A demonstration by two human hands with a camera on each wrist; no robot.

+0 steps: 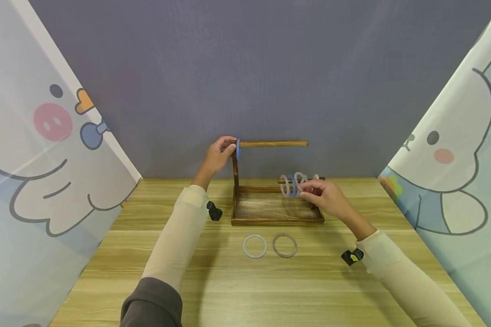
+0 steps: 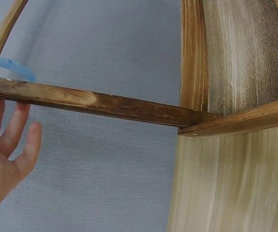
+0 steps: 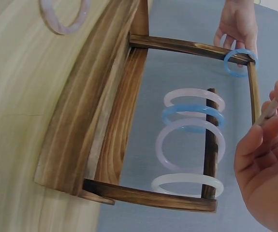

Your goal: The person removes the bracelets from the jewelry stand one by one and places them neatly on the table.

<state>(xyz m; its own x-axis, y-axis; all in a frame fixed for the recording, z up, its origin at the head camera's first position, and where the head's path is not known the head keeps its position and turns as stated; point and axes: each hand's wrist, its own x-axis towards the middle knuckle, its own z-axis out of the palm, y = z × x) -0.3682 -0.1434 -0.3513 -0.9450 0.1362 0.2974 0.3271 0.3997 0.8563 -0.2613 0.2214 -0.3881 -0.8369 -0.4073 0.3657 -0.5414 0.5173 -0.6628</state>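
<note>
A wooden bangle stand [image 1: 277,222] has an upper bar at the left and a lower bar at the right. My left hand [image 1: 220,153] is at the top of the left post, its fingers [image 2: 15,128] fairly straight and touching the wood. Close to it, a blue bangle [image 3: 235,75] hangs on the upper bar. Pinched between my right hand's [image 1: 326,198] thumb and finger is a pale bangle [image 3: 268,113], seen edge-on and mostly hidden. Beside that hand, a pinkish bangle [image 3: 170,99], a second blue bangle [image 3: 167,116], a lilac bangle [image 3: 160,149] and a white bangle [image 3: 187,178] hang on the lower bar.
On the table in front of the stand lie a whitish bangle [image 1: 245,249] and a brownish-pink bangle [image 1: 274,245]. A grey wall [image 1: 212,91] rises behind. Printed panels [image 1: 466,150] flank the wooden table [image 1: 270,290].
</note>
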